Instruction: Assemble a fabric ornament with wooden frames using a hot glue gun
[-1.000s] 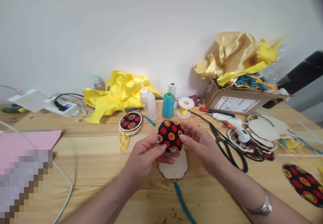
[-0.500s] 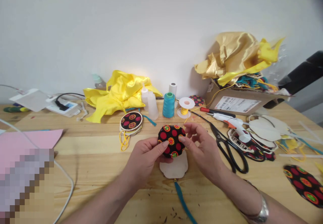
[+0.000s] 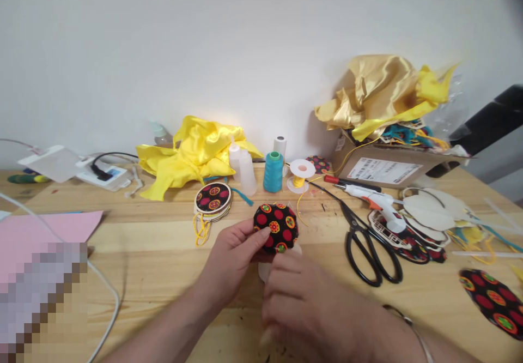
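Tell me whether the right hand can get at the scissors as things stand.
Likely yes: nothing visible stands between the right hand and the scissors, whose handles lie uncovered. The glue gun lies beyond them.

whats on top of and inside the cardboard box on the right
Gold cloth and yellow cloth are heaped over the box; teal strips and yellow cords show at its opening. Deeper contents are hidden by these and its walls.

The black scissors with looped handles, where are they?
In the head view's right half, the scissors lie beside the white and orange glue gun and right of the right hand.
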The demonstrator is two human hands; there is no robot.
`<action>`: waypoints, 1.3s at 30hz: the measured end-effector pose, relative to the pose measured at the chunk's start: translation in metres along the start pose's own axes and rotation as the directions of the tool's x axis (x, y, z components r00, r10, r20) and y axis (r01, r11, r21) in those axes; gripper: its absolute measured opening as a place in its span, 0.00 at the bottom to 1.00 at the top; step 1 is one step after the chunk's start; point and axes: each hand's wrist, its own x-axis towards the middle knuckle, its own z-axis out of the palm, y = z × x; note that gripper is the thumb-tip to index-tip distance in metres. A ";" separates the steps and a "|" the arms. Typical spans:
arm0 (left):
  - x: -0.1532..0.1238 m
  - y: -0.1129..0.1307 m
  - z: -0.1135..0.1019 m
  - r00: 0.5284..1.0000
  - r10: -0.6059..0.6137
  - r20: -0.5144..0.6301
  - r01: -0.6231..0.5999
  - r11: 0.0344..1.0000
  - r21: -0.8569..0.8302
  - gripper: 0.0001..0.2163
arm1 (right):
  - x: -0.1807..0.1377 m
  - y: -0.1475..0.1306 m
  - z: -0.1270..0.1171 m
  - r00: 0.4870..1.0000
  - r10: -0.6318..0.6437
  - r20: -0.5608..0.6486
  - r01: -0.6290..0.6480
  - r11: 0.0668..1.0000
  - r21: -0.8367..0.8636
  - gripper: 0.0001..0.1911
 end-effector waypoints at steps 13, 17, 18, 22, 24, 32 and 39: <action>0.000 0.002 0.002 0.999 0.023 0.025 -0.022 0.999 -0.035 0.10 | -0.005 0.017 0.001 0.909 0.248 -0.334 -0.324 0.926 -0.195 0.06; 0.000 0.001 0.001 1.000 0.020 0.003 -0.020 1.000 0.002 0.08 | -0.007 0.014 0.000 0.920 0.233 -0.315 -0.305 0.931 -0.202 0.06; 0.000 0.001 0.001 1.000 0.021 -0.004 -0.021 1.000 0.005 0.08 | -0.006 0.013 -0.001 0.928 0.225 -0.298 -0.288 0.939 -0.189 0.07; 0.001 -0.001 -0.001 1.000 0.023 0.002 -0.023 1.000 -0.015 0.10 | -0.002 0.003 -0.006 0.991 0.105 -0.084 -0.111 0.992 -0.062 0.06; 0.001 -0.001 -0.003 0.999 0.031 0.009 -0.031 0.999 -0.011 0.10 | 0.000 -0.001 -0.006 1.000 0.001 0.004 -0.001 0.999 0.040 0.14; 0.001 0.001 -0.001 0.999 0.046 -0.006 -0.046 0.999 -0.022 0.09 | -0.005 0.011 -0.004 0.911 0.287 -0.295 -0.301 0.954 -0.003 0.03; -0.001 0.003 0.001 0.999 0.034 0.009 -0.034 0.999 -0.014 0.10 | -0.009 0.019 0.003 0.905 0.281 -0.319 -0.346 0.923 -0.166 0.05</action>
